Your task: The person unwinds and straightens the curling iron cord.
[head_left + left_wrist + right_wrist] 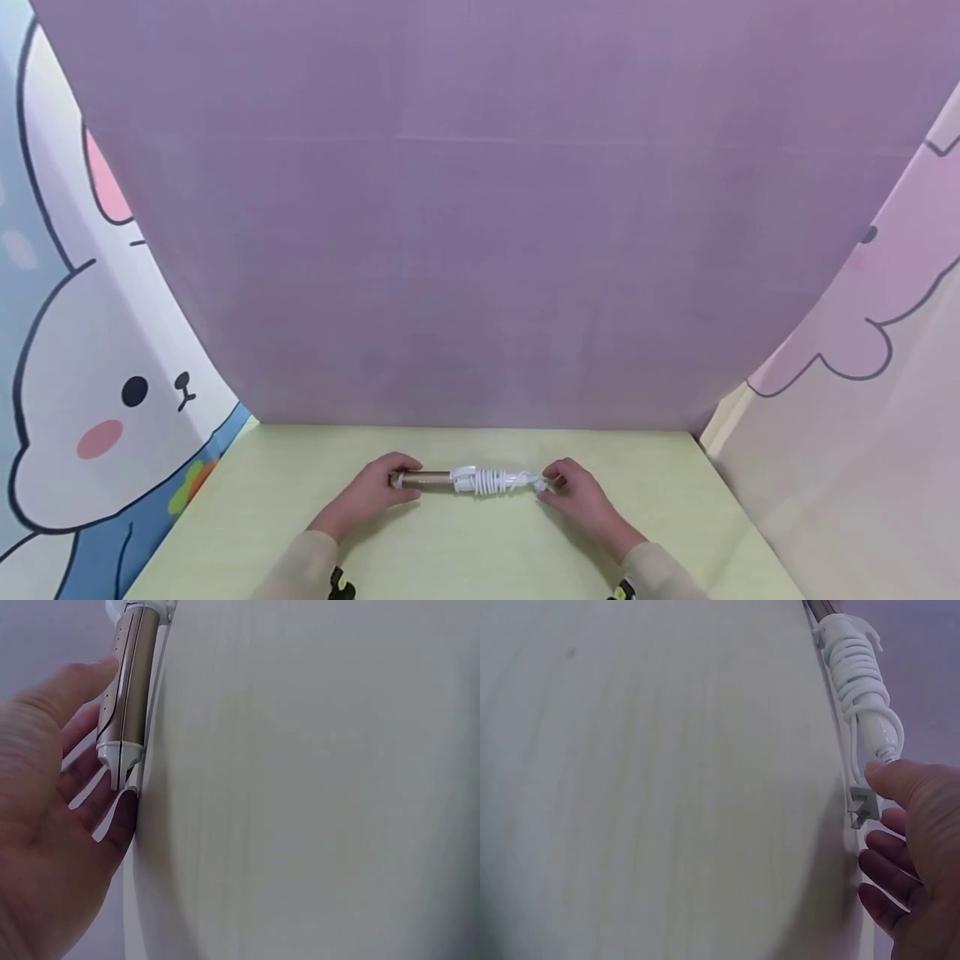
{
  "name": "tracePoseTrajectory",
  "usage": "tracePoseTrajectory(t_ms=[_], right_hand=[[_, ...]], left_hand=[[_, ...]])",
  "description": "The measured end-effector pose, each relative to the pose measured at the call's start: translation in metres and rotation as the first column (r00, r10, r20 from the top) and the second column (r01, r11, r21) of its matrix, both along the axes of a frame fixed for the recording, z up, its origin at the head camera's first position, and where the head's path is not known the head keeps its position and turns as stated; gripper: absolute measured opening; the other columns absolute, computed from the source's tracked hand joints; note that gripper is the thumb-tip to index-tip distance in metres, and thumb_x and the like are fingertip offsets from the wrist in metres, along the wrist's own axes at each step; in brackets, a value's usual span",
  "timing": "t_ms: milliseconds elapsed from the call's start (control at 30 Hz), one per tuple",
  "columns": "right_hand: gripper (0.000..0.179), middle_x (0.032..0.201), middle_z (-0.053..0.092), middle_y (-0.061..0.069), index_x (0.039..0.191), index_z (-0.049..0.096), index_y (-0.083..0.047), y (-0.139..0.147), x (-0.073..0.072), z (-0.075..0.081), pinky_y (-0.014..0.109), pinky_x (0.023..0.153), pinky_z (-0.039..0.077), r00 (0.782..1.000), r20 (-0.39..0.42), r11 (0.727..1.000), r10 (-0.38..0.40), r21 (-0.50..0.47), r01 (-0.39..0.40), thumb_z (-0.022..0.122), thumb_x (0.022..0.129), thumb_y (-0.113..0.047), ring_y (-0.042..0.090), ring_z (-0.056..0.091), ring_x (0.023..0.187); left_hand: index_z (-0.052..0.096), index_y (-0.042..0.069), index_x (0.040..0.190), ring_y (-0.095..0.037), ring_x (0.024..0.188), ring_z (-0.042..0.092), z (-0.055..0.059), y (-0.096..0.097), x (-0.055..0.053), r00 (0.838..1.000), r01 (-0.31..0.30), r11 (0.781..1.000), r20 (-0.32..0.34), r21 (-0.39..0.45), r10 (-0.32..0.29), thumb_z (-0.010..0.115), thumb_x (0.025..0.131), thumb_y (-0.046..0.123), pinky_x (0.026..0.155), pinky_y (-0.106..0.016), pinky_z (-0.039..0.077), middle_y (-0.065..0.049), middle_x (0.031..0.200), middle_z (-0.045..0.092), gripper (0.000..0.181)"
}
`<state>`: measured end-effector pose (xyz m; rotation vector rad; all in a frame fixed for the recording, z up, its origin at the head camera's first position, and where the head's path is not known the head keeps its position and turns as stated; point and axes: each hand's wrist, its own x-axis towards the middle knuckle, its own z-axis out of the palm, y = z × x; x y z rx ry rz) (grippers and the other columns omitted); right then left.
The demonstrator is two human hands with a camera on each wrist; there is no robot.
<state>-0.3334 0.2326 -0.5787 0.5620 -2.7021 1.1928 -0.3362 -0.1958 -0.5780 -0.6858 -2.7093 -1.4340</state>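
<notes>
A hair straightener (431, 481) lies crosswise on the pale table in the head view, bronze barrel to the left and white handle to the right. Its white cord (855, 671) is wound round the handle, and a plug (864, 804) hangs by the handle's end. My left hand (372, 492) holds the barrel end, thumb on one side and fingers on the other; the left wrist view shows the split white tip (120, 757) between them. At the opposite end my right hand (585, 500) holds the cord end beside the plug between thumb and fingers.
The pale table (465, 550) ends at a purple backdrop (480, 250) behind the straightener. A curtain with a cartoon rabbit (82, 400) hangs at the left, and a pink and cream curtain (855, 433) at the right.
</notes>
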Motion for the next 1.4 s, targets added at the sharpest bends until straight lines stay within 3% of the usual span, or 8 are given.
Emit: tracePoseTrajectory(t_ms=[267, 433, 600, 800, 1000, 1200, 1400], right_hand=[[0.021, 0.097, 0.069, -0.002, 0.102, 0.077, -0.009, -0.004, -0.003, -0.005, 0.032, 0.085, 0.058, 0.999, -0.022, 0.999, -0.035, 0.035, 0.036, 0.093, 0.088, -0.006, 0.016, 0.064, 0.093], [0.018, 0.095, 0.071, -0.002, 0.101, 0.078, -0.009, -0.003, -0.005, -0.008, 0.029, 0.081, 0.058, 0.999, 0.002, 0.999, -0.036, -0.006, 0.036, 0.091, 0.090, -0.005, 0.012, 0.064, 0.089], [0.016, 0.094, 0.073, -0.003, 0.103, 0.078, -0.008, -0.003, -0.007, -0.012, 0.028, 0.077, 0.057, 1.000, 0.015, 0.998, -0.021, -0.060, 0.022, 0.090, 0.092, -0.005, 0.008, 0.064, 0.085], [0.016, 0.092, 0.071, -0.004, 0.104, 0.078, -0.009, -0.003, -0.004, -0.011, 0.027, 0.075, 0.056, 0.999, 0.026, 0.993, -0.027, -0.115, 0.030, 0.089, 0.093, -0.006, 0.009, 0.064, 0.083], [0.016, 0.095, 0.070, -0.001, 0.109, 0.078, -0.010, -0.005, 0.002, 0.003, 0.027, 0.077, 0.057, 0.997, 0.056, 0.978, -0.057, -0.200, 0.068, 0.086, 0.096, -0.005, 0.015, 0.065, 0.086], [0.018, 0.095, 0.073, -0.004, 0.110, 0.079, -0.012, -0.005, 0.005, 0.013, 0.028, 0.078, 0.059, 0.998, -0.036, 0.968, -0.043, -0.249, 0.033, 0.087, 0.095, -0.006, 0.013, 0.067, 0.086], [0.019, 0.095, 0.073, -0.006, 0.109, 0.079, -0.013, -0.006, 0.010, 0.021, 0.029, 0.082, 0.059, 0.998, -0.035, 0.958, -0.048, -0.285, 0.036, 0.089, 0.094, -0.007, 0.014, 0.068, 0.087]], left_hand=[[0.074, 0.007, 0.133, -0.027, 0.118, 0.068, -0.004, 0.008, -0.004, 1.000, 0.008, 1.000, -0.015, -0.022, -0.009, 0.089, 0.096, 0.019, 0.109, -0.060, 0.050, 0.001, 0.124, 0.075, 0.042], [0.075, 0.006, 0.132, -0.024, 0.114, 0.070, -0.003, 0.012, -0.003, 1.000, 0.010, 1.000, -0.018, -0.027, -0.011, 0.087, 0.098, 0.016, 0.106, -0.054, 0.053, 0.001, 0.121, 0.077, 0.038], [0.077, 0.013, 0.129, -0.018, 0.110, 0.069, -0.002, 0.013, -0.002, 1.000, 0.008, 1.000, 0.017, -0.023, -0.008, 0.083, 0.100, 0.016, 0.102, -0.047, 0.054, 0.005, 0.119, 0.076, 0.030], [0.074, 0.015, 0.129, -0.020, 0.110, 0.067, -0.002, 0.012, -0.003, 0.998, 0.034, 0.999, 0.051, 0.001, -0.034, 0.079, 0.103, 0.016, 0.103, -0.050, 0.053, 0.005, 0.118, 0.074, 0.026], [0.071, 0.013, 0.133, -0.022, 0.115, 0.067, 0.009, 0.012, 0.000, 0.997, 0.029, 0.999, 0.064, 0.036, -0.031, 0.077, 0.105, 0.017, 0.108, -0.056, 0.051, 0.001, 0.123, 0.073, 0.028], [0.073, 0.018, 0.131, -0.017, 0.113, 0.068, 0.022, 0.011, 0.004, 0.999, -0.023, 0.999, 0.030, 0.039, 0.022, 0.080, 0.104, 0.022, 0.104, -0.044, 0.054, 0.005, 0.123, 0.073, 0.028], [0.074, 0.019, 0.129, -0.016, 0.110, 0.069, 0.030, 0.012, 0.006, 0.999, -0.040, 0.998, 0.012, 0.056, 0.039, 0.083, 0.102, 0.024, 0.099, -0.035, 0.056, 0.005, 0.121, 0.073, 0.029]])
